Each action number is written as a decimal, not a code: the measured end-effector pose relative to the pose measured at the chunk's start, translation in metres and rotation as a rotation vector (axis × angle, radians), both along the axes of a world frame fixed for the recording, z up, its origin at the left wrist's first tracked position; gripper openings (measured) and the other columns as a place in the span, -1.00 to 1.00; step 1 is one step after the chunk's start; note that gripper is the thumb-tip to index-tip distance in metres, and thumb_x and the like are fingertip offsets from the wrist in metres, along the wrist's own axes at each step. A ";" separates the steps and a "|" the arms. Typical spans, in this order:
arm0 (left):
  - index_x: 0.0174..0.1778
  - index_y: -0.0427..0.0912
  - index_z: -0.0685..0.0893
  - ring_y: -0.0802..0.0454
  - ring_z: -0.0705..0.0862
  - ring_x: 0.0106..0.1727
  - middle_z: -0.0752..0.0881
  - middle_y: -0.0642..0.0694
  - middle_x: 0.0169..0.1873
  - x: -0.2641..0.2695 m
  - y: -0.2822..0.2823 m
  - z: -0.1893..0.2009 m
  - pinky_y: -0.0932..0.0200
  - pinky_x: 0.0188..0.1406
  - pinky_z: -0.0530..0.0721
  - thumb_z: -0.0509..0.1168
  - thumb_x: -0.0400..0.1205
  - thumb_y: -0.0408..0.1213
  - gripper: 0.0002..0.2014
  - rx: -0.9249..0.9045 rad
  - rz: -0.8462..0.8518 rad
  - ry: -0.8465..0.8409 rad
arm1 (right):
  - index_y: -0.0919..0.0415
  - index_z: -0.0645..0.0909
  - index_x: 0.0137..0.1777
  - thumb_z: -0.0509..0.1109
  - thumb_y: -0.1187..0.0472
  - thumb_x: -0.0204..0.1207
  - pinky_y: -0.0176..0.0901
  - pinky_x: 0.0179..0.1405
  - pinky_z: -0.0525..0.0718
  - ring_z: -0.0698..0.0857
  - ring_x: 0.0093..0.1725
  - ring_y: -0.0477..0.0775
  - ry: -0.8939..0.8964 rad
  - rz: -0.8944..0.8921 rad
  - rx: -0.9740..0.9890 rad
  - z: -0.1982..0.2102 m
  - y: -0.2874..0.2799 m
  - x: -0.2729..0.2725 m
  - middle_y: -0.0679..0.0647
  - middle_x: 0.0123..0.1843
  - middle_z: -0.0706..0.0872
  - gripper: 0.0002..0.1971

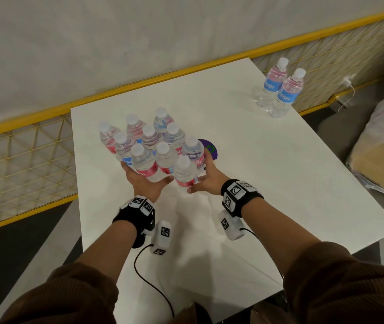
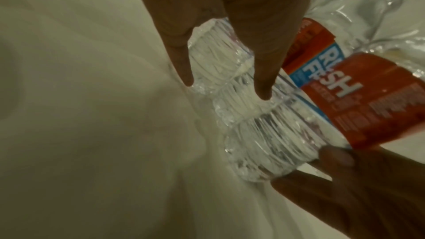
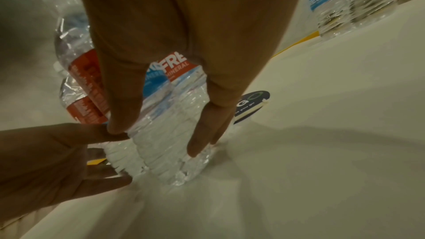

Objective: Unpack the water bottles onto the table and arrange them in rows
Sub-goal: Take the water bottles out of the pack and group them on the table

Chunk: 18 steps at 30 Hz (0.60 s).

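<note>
Several clear water bottles (image 1: 153, 146) with white caps and red-and-blue labels stand bunched in short rows on the white table (image 1: 268, 183). My left hand (image 1: 143, 183) lies flat against the cluster's near left side, fingers straight against the ribbed bottle bases (image 2: 264, 134). My right hand (image 1: 206, 176) presses the near right side, and its straight fingers (image 3: 207, 115) rest on a bottle (image 3: 165, 134). The front bottle (image 1: 184, 174) stands between both thumbs. Two more bottles (image 1: 280, 90) stand apart at the far right corner.
A dark round sticker (image 1: 211, 148) lies on the table just right of the cluster. A yellow mesh railing (image 1: 22, 160) runs behind and left of the table. A plastic-wrapped pack (image 1: 382, 141) sits to the right, off the table.
</note>
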<state>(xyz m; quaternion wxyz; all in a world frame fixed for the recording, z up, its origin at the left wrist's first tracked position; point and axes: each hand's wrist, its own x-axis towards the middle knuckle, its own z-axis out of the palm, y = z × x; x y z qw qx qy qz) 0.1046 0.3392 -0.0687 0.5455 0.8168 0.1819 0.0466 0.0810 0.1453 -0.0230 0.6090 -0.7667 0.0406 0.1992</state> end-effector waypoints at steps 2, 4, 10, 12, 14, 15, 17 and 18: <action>0.61 -0.14 -0.11 -0.20 0.26 0.59 0.25 -0.27 0.56 -0.008 -0.007 0.011 -0.20 0.59 0.22 0.74 -0.01 -0.03 0.43 0.024 -0.010 0.044 | 0.01 -0.22 0.64 0.63 0.52 0.18 0.17 0.42 0.51 0.35 0.52 0.08 0.001 0.001 0.022 -0.003 0.000 -0.002 -0.01 0.53 0.29 0.26; 0.63 -0.19 -0.19 -0.17 0.13 0.61 0.09 -0.29 0.59 -0.022 -0.019 0.020 -0.06 0.56 0.21 0.69 0.17 -0.34 0.33 0.042 0.009 0.181 | 0.01 -0.30 0.64 0.60 0.53 0.22 0.16 0.42 0.50 0.34 0.53 0.07 0.022 -0.009 0.042 -0.004 -0.001 -0.004 0.03 0.60 0.22 0.28; 0.32 -0.30 0.42 -0.24 0.58 0.18 0.50 -0.33 0.33 -0.080 -0.065 0.011 0.09 0.06 0.57 0.45 0.44 -0.48 -0.46 -0.029 -0.020 0.514 | -0.11 -0.14 0.65 0.57 0.41 0.33 -0.03 0.24 0.59 0.55 0.40 0.20 0.114 -0.140 0.037 -0.008 -0.039 -0.029 0.12 0.62 0.18 0.12; 0.07 -0.24 0.60 -0.19 0.67 0.04 0.71 -0.27 0.10 -0.092 -0.087 0.005 0.07 0.06 0.63 0.34 0.51 -0.42 -0.78 0.091 -0.331 0.524 | -0.11 0.06 0.62 0.55 0.36 0.37 -0.03 0.19 0.64 0.65 0.25 0.14 0.158 -0.210 0.015 -0.012 -0.064 -0.050 0.11 0.56 0.29 -0.05; -0.10 -0.15 0.63 -0.19 0.71 -0.01 0.75 -0.16 -0.12 -0.095 -0.114 0.008 -0.03 0.13 0.66 0.33 0.52 -0.38 -0.91 0.163 -0.516 0.461 | -0.02 0.26 0.54 0.54 0.33 0.38 0.04 0.23 0.66 0.66 0.15 0.10 0.174 -0.278 -0.036 -0.018 -0.095 -0.071 0.10 0.46 0.42 -0.22; -0.15 -0.12 0.62 -0.17 0.72 -0.05 0.72 -0.12 -0.19 -0.094 -0.129 0.012 -0.03 0.14 0.65 0.35 0.52 -0.38 -0.92 0.164 -0.570 0.424 | 0.02 0.34 0.50 0.54 0.31 0.38 0.06 0.24 0.65 0.66 0.13 0.09 0.182 -0.308 -0.069 -0.020 -0.112 -0.081 0.10 0.41 0.47 -0.30; -0.18 -0.11 0.61 -0.09 0.68 -0.13 0.68 -0.07 -0.22 -0.091 -0.165 0.021 0.10 0.12 0.64 0.36 0.53 -0.39 -0.91 0.190 -0.670 0.364 | 0.04 0.46 0.39 0.54 0.26 0.38 0.08 0.24 0.66 0.66 0.10 0.09 0.203 -0.380 -0.127 -0.023 -0.149 -0.099 0.08 0.31 0.56 -0.42; -0.17 -0.10 0.61 -0.03 0.64 -0.17 0.68 -0.06 -0.21 -0.090 -0.183 0.027 0.19 0.06 0.61 0.35 0.54 -0.39 -0.91 0.217 -0.741 0.328 | 0.05 0.50 0.35 0.54 0.24 0.38 0.07 0.22 0.66 0.66 0.09 0.09 0.215 -0.426 -0.150 -0.024 -0.168 -0.108 0.06 0.25 0.59 -0.47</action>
